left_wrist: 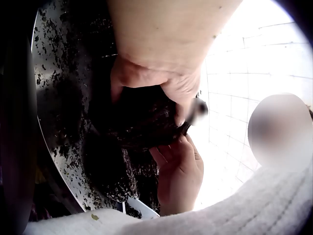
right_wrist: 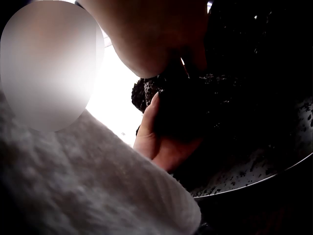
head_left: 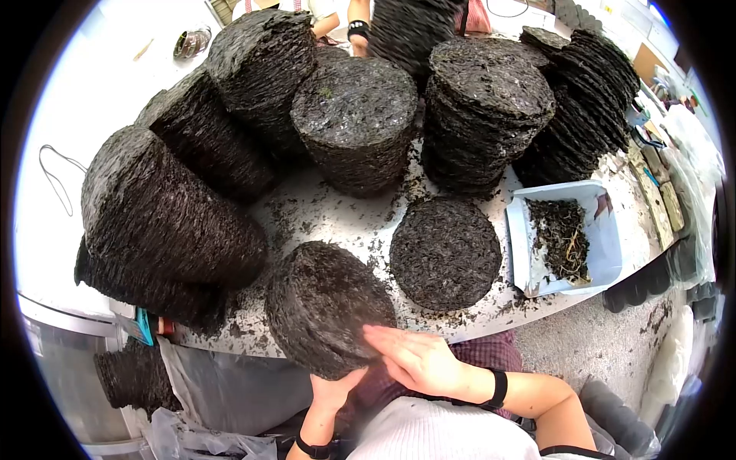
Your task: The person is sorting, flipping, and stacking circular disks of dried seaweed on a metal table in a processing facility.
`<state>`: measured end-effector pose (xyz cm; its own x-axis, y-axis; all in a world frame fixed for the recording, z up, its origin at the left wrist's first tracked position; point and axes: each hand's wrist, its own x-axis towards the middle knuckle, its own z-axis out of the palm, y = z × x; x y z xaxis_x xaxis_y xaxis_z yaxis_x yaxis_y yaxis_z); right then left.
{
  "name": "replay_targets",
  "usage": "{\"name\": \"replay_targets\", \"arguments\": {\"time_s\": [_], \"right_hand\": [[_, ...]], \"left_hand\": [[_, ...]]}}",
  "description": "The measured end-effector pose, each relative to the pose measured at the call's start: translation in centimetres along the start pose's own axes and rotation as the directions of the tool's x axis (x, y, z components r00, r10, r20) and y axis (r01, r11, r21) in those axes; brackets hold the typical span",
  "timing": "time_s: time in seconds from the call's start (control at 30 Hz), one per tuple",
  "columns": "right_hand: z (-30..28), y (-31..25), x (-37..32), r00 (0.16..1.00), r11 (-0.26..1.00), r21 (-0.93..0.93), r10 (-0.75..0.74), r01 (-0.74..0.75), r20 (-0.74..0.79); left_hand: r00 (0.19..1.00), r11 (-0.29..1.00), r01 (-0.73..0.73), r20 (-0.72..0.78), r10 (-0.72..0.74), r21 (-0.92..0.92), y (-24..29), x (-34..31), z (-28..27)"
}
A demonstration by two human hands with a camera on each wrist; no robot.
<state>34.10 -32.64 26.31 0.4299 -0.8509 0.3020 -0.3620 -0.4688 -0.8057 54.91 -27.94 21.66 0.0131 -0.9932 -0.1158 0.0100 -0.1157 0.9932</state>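
Note:
A tilted stack of round dark dried seaweed sheets (head_left: 326,307) leans over the table's near edge in the head view. My left hand (head_left: 337,387) grips it low at its near side, the fingers mostly hidden beneath. In the left wrist view, the left hand's thumb and fingers (left_wrist: 180,110) reach around the dark edge. My right hand (head_left: 418,360) lies against the stack's upper face near its right rim, fingers extended together. Beside it on the table lies a low round pile of seaweed (head_left: 445,253). The right wrist view is very dark.
Tall seaweed stacks (head_left: 354,115) stand around the back and left of the white table (head_left: 307,203). A pale blue bin (head_left: 609,245) of seaweed scraps sits at the right edge. Loose flakes litter the tabletop. Across the table, another person's hand (head_left: 359,44) is near a stack.

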Motion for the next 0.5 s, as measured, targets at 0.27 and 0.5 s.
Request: {"name": "replay_targets", "arguments": {"time_s": [0.27,0.5], "right_hand": [[-3.0,1.3,-1.0,0.963,0.918,0.303,0.269,-0.256,-0.001],[0.3,2.6,0.3,0.959,0.896,0.377,0.276,-0.235,-0.058]], "left_hand": [[0.996,0.999,0.03,-0.083,-0.026,0.041,-0.1,-0.3,1.0],[0.998,0.985,-0.065,-0.014,0.068,0.163,2.6,2.5,3.6]]}}
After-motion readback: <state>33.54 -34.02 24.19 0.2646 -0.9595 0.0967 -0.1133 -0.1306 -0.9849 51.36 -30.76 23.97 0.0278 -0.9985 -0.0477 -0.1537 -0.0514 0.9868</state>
